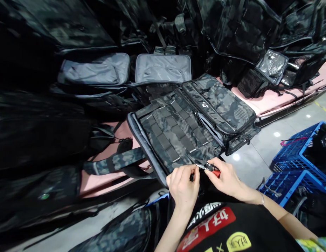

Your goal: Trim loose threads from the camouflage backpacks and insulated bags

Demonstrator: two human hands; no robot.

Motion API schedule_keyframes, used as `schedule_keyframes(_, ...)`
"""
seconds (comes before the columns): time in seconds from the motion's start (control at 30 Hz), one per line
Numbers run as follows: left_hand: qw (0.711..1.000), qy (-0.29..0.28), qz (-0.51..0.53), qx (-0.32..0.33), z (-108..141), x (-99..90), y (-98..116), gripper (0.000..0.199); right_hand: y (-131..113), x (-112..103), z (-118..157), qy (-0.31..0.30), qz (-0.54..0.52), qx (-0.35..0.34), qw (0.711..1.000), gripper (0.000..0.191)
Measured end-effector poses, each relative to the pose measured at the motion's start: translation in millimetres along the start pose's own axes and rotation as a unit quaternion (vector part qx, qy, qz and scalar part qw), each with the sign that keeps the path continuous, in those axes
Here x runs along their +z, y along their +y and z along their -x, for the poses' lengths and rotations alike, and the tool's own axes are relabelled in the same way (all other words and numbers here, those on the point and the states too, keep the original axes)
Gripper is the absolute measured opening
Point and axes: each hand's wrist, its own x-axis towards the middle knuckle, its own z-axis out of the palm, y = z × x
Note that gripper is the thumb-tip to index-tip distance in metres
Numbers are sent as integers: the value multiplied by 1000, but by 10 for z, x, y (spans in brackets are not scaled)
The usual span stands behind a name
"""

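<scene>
A dark grey camouflage backpack point(173, 129) lies opened out in front of me, with rows of webbing on its panel. The thumb and fingers of my left hand point(184, 183) are pinched together at its near edge. They appear to grip dark fabric there, though the fingers partly hide it. In my right hand point(227, 178) is a pair of thread snips point(208, 168) with a red and black handle. The blades point left and meet the fingertips of my left hand. Above them, a short zip on the backpack gapes open.
More camouflage bags point(65, 21) crowd the back and left, some showing grey linings point(163, 68). Under them runs a pink tabletop point(289, 99). Blue plastic crates point(291, 182) with dark items stand on the tiled floor at right. A black printed apron point(247, 224) covers my front.
</scene>
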Motion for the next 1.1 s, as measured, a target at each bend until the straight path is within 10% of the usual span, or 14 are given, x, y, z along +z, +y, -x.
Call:
schedule_keyframes(0.3, 1000, 13, 5, 14, 0, 9, 12, 13, -3, 110, -22, 29, -6, -5, 1000, 16)
schedule_keyframes(0.6, 999, 2, 31, -16, 37, 9, -25, 14, 147, 266, -147, 58, -383, 23, 922, 23)
schedule_keyframes(0.83, 999, 0, 40, -24, 33, -6, -18, 11, 149, 64, -88, 1, -135, 13, 991, 18)
schedule_keyframes(1.1, 999, 13, 31, 0, 24, 1, -6, 7, 34, -12, -8, -8, -3, -23, 1000, 15)
